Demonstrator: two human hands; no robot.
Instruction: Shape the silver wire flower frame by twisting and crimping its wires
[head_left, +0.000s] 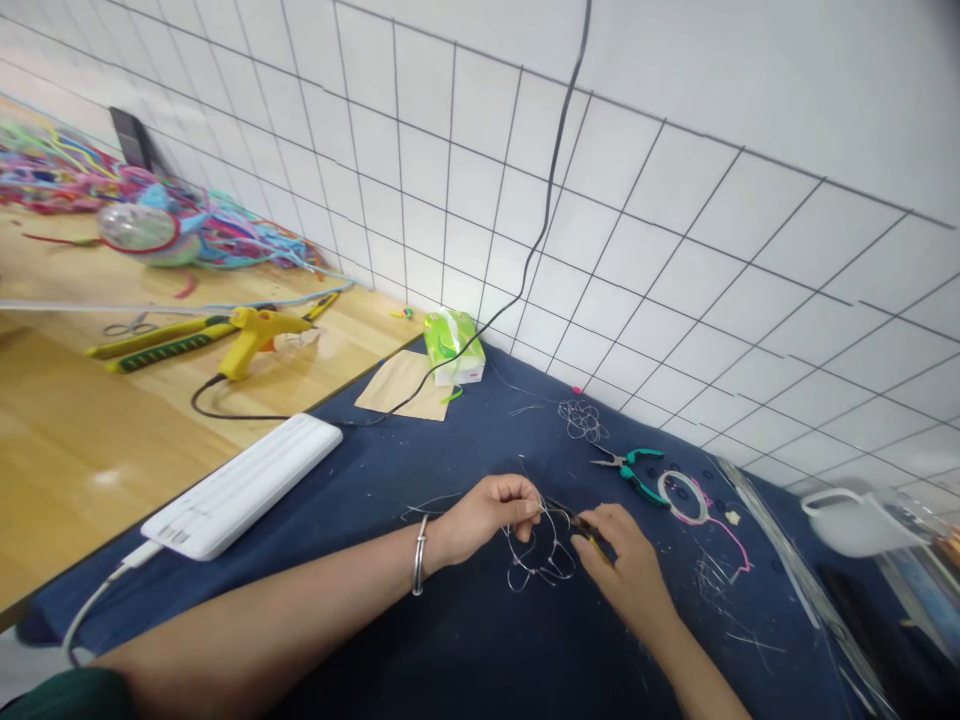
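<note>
My left hand (499, 515) pinches the upper left part of a thin wire ring (534, 572) with looped petals along its lower side. Small pinkish spots show where the loops meet the ring. My right hand (626, 560) is closed round a pair of pliers (595, 543) with dark jaws and a partly yellow handle. The jaws point left and reach the ring close to my left fingertips; whether they grip the wire I cannot tell. Past my hands lie a second looped wire piece (581, 421) and teal-handled pliers (634, 470) on the dark blue cloth (450, 640).
At right are a wire coil (682, 498), wire offcuts (720, 580) and a white mug (847, 522). A white power bank (244, 485) lies left, near a yellow glue gun (259, 338). A tissue pack (454, 345) stands by the grid wall, with a black cord hanging in front.
</note>
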